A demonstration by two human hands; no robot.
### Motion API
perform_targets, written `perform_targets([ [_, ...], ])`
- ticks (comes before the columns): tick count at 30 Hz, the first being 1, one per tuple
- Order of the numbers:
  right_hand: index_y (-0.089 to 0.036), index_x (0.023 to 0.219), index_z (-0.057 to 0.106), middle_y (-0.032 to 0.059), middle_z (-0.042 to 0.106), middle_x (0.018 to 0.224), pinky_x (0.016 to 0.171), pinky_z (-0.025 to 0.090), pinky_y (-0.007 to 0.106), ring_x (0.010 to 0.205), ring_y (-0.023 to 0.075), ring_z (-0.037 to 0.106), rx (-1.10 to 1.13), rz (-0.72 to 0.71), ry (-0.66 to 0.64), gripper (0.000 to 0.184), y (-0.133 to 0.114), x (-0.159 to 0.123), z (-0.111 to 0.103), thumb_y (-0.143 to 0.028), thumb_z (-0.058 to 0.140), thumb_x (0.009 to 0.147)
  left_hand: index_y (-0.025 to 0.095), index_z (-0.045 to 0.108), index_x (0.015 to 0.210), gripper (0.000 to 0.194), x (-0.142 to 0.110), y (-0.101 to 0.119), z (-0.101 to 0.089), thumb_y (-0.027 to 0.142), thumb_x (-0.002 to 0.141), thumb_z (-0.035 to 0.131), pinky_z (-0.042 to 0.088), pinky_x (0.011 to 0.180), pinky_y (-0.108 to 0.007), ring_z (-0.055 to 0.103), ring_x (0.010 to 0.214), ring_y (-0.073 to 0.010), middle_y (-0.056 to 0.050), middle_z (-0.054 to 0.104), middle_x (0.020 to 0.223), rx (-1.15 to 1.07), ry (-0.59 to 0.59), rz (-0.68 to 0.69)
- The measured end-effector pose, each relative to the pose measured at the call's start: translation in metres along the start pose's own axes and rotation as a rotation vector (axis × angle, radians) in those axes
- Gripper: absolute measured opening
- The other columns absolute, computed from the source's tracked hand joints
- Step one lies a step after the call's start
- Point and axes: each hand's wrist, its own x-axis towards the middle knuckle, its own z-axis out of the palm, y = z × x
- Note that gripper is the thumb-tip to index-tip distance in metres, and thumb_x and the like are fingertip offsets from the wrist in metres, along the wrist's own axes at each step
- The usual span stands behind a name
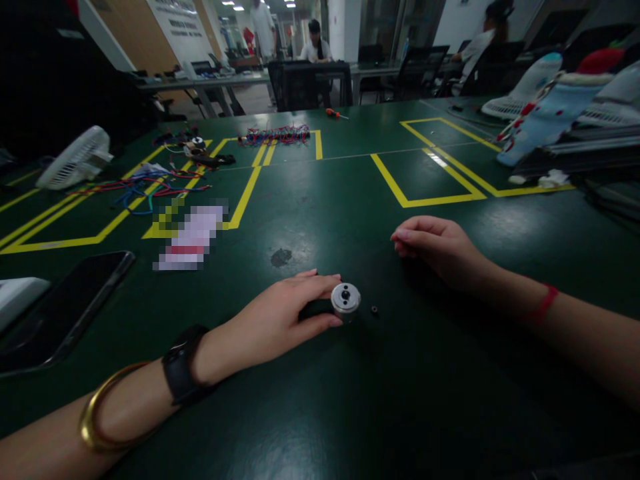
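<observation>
My left hand (295,305) grips a small silver motor (346,298) between thumb and fingers. The motor stands upright on the green table, its round end face up, with a dark centre and two small holes. Just right of it lies a tiny dark ring-shaped part (375,310), touched by neither hand. Farther right, my right hand (440,250) rests by the tabletop with thumb and fingertips pinched together. Whatever those fingertips may hold is hidden or too small to make out.
A phone (75,300) lies at left, near a blurred-out paper (190,240). Beyond are loose wires (155,187), a wire bundle (280,135), a screwdriver (335,114) and a white fan (75,159). A blue plush-like figure (550,120) stands right. People sit in the background.
</observation>
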Motion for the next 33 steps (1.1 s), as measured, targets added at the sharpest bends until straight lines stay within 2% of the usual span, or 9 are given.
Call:
perform_targets([
  [6,-0.020,0.079,0.069,-0.0006,0.064,0.070,0.056,0.039,0.026,0.062,0.0116,0.055,-0.029,-0.007,-0.016,0.014,0.000,0.000,-0.001,-0.034,0.071,0.077,0.025,0.043,0.136,0.047,0.001,0.000,0.000,0.031,0.092,0.058,0.030,0.114,-0.043,0.057,0.115,-0.0206,-0.003,0.059,0.129,-0.013,0.000,0.006],
  [12,-0.019,0.082,0.067,-0.0002,0.063,0.071,0.057,0.041,0.026,0.064,0.0130,0.056,-0.138,-0.052,-0.062,0.017,0.000,-0.001,-0.002,-0.036,0.069,0.079,0.025,0.044,0.136,0.046,0.001,0.001,0.000,0.031,0.092,0.058,0.033,0.112,-0.042,0.057,0.115,-0.0209,-0.004,0.059,0.130,-0.011,0.001,0.004],
  [14,-0.018,0.084,0.067,0.0014,0.063,0.077,0.060,0.044,0.028,0.069,0.0145,0.057,-0.264,-0.113,-0.174,0.018,-0.005,-0.004,0.000,-0.036,0.067,0.081,0.025,0.044,0.135,0.046,0.001,0.001,0.001,0.031,0.092,0.059,0.033,0.112,-0.041,0.058,0.114,-0.0205,-0.003,0.059,0.129,-0.010,0.003,0.000],
  [18,-0.018,0.089,0.068,0.0064,0.059,0.097,0.076,0.046,0.034,0.087,0.0192,0.058,-0.642,-0.359,-0.488,0.017,-0.015,-0.015,0.009,-0.031,0.070,0.078,0.026,0.044,0.135,0.046,0.001,0.001,0.001,0.031,0.092,0.059,0.030,0.114,-0.040,0.059,0.113,-0.0197,-0.002,0.060,0.127,-0.009,0.011,0.002],
  [20,-0.019,0.092,0.069,0.0073,0.058,0.103,0.083,0.044,0.038,0.093,0.0210,0.056,-0.772,-0.450,-0.567,0.021,-0.018,-0.020,0.013,-0.030,0.073,0.075,0.026,0.044,0.135,0.046,0.001,0.001,0.001,0.029,0.092,0.059,0.029,0.114,-0.039,0.058,0.113,-0.0186,-0.001,0.059,0.127,-0.009,0.006,0.002],
  [23,-0.021,0.092,0.070,0.0070,0.058,0.102,0.084,0.043,0.040,0.093,0.0217,0.054,-0.858,-0.503,-0.613,0.019,-0.017,-0.023,0.018,-0.030,0.072,0.075,0.026,0.043,0.135,0.046,0.001,0.001,0.001,0.029,0.091,0.060,0.029,0.114,-0.039,0.057,0.114,-0.0186,-0.001,0.059,0.128,-0.007,0.001,0.003],
  [26,-0.021,0.091,0.070,0.0061,0.058,0.100,0.081,0.045,0.037,0.090,0.0197,0.056,-0.810,-0.491,-0.588,0.013,-0.014,-0.022,0.020,-0.028,0.068,0.081,0.026,0.044,0.134,0.045,0.001,0.001,0.001,0.029,0.092,0.059,0.029,0.114,-0.042,0.057,0.115,-0.0200,-0.003,0.059,0.129,-0.008,0.000,0.007],
  [31,-0.020,0.098,0.068,0.0051,0.058,0.094,0.075,0.048,0.031,0.086,0.0169,0.058,-0.622,-0.555,-0.300,0.014,-0.019,-0.026,0.029,-0.026,0.064,0.085,0.025,0.046,0.131,0.041,0.001,0.001,0.001,0.028,0.092,0.059,0.031,0.113,-0.042,0.056,0.117,-0.0206,-0.004,0.060,0.127,-0.013,0.004,0.013],
  [33,-0.022,0.100,0.068,0.0047,0.059,0.093,0.075,0.049,0.030,0.085,0.0168,0.058,-0.604,-0.602,-0.236,0.015,-0.024,-0.030,0.036,-0.025,0.064,0.086,0.024,0.047,0.129,0.040,0.001,0.000,0.001,0.028,0.091,0.059,0.034,0.110,-0.043,0.056,0.116,-0.0216,-0.004,0.060,0.125,-0.014,0.009,0.017],
])
